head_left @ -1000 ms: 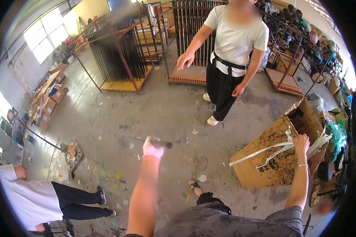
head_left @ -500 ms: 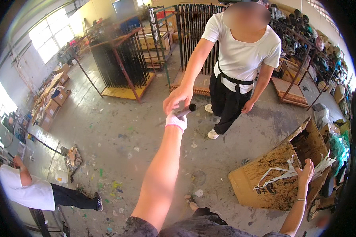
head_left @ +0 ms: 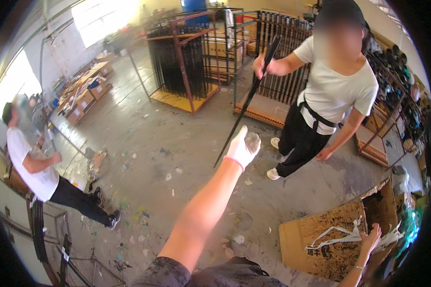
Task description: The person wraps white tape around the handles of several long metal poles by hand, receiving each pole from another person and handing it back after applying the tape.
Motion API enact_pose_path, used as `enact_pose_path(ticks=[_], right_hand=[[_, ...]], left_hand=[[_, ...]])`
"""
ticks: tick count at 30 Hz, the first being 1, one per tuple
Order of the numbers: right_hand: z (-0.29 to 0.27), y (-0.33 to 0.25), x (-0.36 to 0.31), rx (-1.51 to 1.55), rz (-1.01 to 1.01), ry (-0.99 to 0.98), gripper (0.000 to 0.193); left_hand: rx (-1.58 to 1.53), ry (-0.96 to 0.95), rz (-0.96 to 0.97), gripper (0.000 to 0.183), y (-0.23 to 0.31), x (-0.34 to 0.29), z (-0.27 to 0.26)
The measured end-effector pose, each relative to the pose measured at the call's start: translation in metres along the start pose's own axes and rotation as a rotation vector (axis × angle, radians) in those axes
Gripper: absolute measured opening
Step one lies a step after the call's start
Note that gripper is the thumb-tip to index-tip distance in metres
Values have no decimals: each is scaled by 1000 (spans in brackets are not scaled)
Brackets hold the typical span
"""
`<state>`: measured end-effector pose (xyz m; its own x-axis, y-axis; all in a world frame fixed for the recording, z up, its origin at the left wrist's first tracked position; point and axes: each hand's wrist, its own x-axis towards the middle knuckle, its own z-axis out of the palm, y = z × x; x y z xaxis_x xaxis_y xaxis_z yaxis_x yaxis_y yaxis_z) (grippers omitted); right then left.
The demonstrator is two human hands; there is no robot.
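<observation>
My left hand, in a white glove with a pink cuff, is stretched out ahead. Its fingers curl loosely, the thumb stands apart, and nothing shows between them. Close beside it on the left, a long black rod slants down. A co-worker's hand grips that rod near its upper end. At the lower right my bare right hand closes on the rim of a worn, tilted cardboard box. White torn strips hang over the box beside that hand.
The co-worker in a white shirt stands ahead on the right; another person stands at the left. Racks of black rods stand at the back. Metal frames are at the lower left. Debris dots the floor.
The rod has left my left hand; the co-worker now holds it raised. My view has shifted left, and the person at the left is more upright. My right hand stays on the box.
</observation>
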<state>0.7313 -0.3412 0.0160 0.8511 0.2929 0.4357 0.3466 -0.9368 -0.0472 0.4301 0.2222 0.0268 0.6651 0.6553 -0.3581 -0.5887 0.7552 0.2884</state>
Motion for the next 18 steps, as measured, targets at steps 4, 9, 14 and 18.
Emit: enact_pose_path(ticks=[4,9,14,18], right_hand=[[-13,-24,-2,-135,24,-74,62],[15,-86,-31,-18,-140,-9,73],[134,-171,-127,488,-244,-368,44],[205,-202,-247,241,-491,-596,28]], left_hand=[[166,202,-28,33,-13,-65,-109],[498,391,-27,24,-32,-240,-384],[279,545,95,19,-70,-448,-511],[65,917,331,18,-103,-537,-473]])
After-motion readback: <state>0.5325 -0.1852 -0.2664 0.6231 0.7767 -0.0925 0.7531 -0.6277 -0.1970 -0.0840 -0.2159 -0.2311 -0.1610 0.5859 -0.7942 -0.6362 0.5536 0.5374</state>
